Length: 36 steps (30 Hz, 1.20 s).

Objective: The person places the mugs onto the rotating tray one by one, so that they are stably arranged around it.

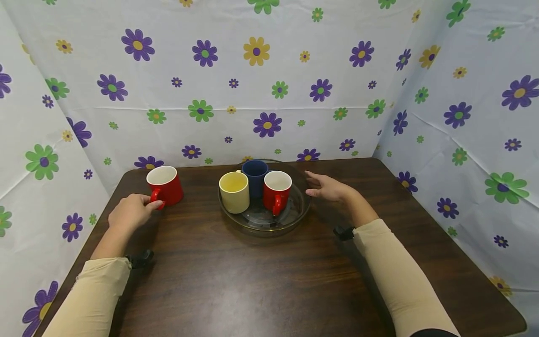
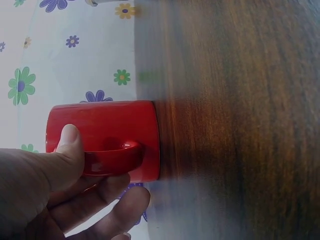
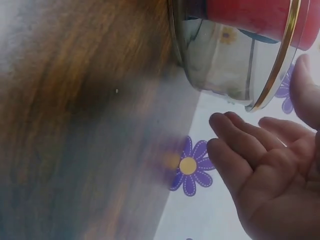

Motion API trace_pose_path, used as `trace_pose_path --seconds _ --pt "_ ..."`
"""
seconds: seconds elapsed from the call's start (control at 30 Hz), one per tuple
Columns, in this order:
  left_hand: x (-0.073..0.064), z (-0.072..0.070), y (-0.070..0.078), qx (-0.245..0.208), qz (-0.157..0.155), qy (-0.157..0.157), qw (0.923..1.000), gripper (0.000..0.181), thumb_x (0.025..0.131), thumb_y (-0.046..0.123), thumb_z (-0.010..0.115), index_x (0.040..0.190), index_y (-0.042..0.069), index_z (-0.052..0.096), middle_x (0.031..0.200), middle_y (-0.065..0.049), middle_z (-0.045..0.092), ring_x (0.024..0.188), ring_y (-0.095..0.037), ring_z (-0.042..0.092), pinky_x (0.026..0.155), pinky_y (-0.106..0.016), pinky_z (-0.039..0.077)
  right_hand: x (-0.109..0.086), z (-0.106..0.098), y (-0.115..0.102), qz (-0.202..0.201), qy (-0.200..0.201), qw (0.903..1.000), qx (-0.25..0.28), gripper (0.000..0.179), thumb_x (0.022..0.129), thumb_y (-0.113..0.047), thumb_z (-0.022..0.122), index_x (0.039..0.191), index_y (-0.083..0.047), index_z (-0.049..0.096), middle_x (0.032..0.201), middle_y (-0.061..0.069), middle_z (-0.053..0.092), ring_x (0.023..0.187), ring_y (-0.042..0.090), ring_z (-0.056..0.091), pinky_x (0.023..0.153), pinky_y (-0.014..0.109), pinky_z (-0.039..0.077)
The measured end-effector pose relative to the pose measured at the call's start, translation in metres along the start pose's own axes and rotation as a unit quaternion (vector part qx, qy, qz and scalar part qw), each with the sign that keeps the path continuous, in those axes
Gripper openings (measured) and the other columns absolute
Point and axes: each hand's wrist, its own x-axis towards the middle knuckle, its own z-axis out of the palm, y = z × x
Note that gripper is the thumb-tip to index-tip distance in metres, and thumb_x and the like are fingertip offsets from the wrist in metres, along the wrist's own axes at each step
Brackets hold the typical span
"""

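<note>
At the table's left back, a red mug [image 1: 170,191] with a white inside stands upright. My left hand [image 1: 130,213] pinches its handle [image 2: 117,161], thumb laid on one side and fingers behind. A clear glass bowl [image 1: 252,228] with a gold rim sits at the middle back. Inside the bowl stand a yellow mug [image 1: 236,199], a blue mug [image 1: 255,181] and a second red mug [image 1: 271,196], its handle toward me. My right hand [image 1: 330,188] hovers beside the bowl's right side, fingers extended and holding nothing. In the right wrist view, its fingertips [image 3: 220,120] are just off the rim.
The brown wooden table [image 1: 236,281] reaches back to a white flower-print cloth [image 1: 236,65], which also hangs along the left and right sides. Both mugs and bowl stand close to the table's back edge.
</note>
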Motion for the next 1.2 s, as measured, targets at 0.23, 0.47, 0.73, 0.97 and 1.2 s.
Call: trace_pose_path --seconds 0.23,0.47,0.73,0.97,1.2 --pt "-0.001 -0.001 0.0 -0.002 0.002 -0.001 1.0 0.06 0.099 0.052 0.058 0.118 -0.005 0.068 0.074 -0.011 0.063 0.074 -0.03 0.052 0.06 -0.042 0.048 -0.017 0.018 -0.005 -0.006 0.073 0.9967 0.034 0.08 0.101 -0.023 0.065 0.159 0.004 0.017 0.162 0.026 0.026 0.148 0.043 0.029 0.118 0.056 0.028" --pt "0.0 -0.001 0.002 0.001 -0.001 -0.001 1.0 0.058 0.099 0.051 0.059 0.115 -0.004 0.069 0.075 -0.012 0.064 0.074 -0.03 0.052 0.06 -0.043 0.048 -0.037 0.041 -0.022 0.026 0.107 0.9931 -0.039 0.091 0.097 -0.031 0.07 0.158 0.008 0.015 0.165 0.028 0.015 0.151 0.045 0.017 0.121 0.059 0.018" --pt "0.001 -0.001 0.0 0.004 0.0 -0.003 1.0 0.058 0.1 0.051 0.058 0.115 -0.005 0.069 0.08 -0.015 0.066 0.076 -0.032 0.054 0.06 -0.045 0.049 -0.041 0.057 -0.026 0.044 0.091 0.9945 -0.026 0.096 0.096 -0.03 0.072 0.159 0.008 0.01 0.167 0.026 0.006 0.153 0.043 0.01 0.122 0.058 0.015" --pt "0.0 0.0 -0.001 0.005 0.005 0.002 1.0 0.059 0.1 0.052 0.058 0.115 -0.004 0.069 0.081 -0.016 0.066 0.076 -0.033 0.054 0.06 -0.045 0.049 -0.039 0.054 -0.028 0.054 0.086 0.9945 -0.026 0.099 0.093 -0.032 0.075 0.159 0.006 0.012 0.167 0.025 0.009 0.153 0.043 0.012 0.122 0.058 0.016" --pt "0.001 0.0 -0.002 0.007 0.01 0.006 0.9999 0.061 0.1 0.052 0.057 0.12 -0.005 0.067 0.085 -0.019 0.068 0.078 -0.034 0.055 0.06 -0.046 0.049 -0.036 0.044 -0.028 0.048 0.062 0.9968 -0.012 0.099 0.092 -0.03 0.076 0.159 0.006 0.012 0.167 0.025 0.009 0.152 0.044 0.015 0.121 0.057 0.019"
